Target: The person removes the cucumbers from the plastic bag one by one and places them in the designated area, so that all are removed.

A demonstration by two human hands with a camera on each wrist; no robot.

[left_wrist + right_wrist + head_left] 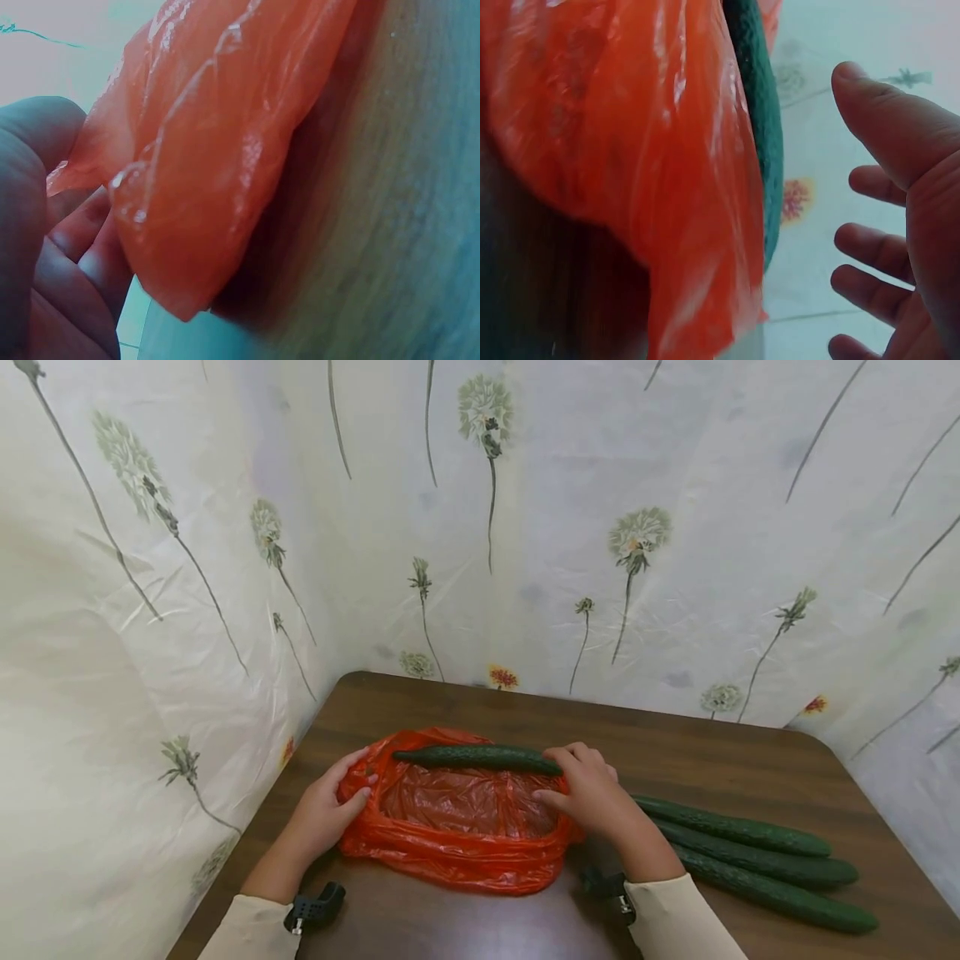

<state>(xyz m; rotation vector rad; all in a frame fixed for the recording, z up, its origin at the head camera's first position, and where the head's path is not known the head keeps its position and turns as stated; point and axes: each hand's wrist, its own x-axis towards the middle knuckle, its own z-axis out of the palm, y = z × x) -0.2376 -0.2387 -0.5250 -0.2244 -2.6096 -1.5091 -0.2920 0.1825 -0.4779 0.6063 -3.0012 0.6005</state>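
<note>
A red plastic bag (465,864) lies with its mouth spread wide on the brown table. One dark green cucumber (480,757) rests along the far side of that mouth, its right end close to my right hand (588,789). In the right wrist view, the right hand's fingers (874,247) are spread, with a gap between them and the cucumber (761,112). My left hand (326,806) pinches the left edge of the bag between thumb and fingers, and the left wrist view shows the bag's film (202,157) hanging from that grip.
Three more cucumbers (765,864) lie side by side on the table (420,697), right of the bag and partly behind my right forearm. A white curtain (555,527) with a dandelion print hangs along the table's back and left edges.
</note>
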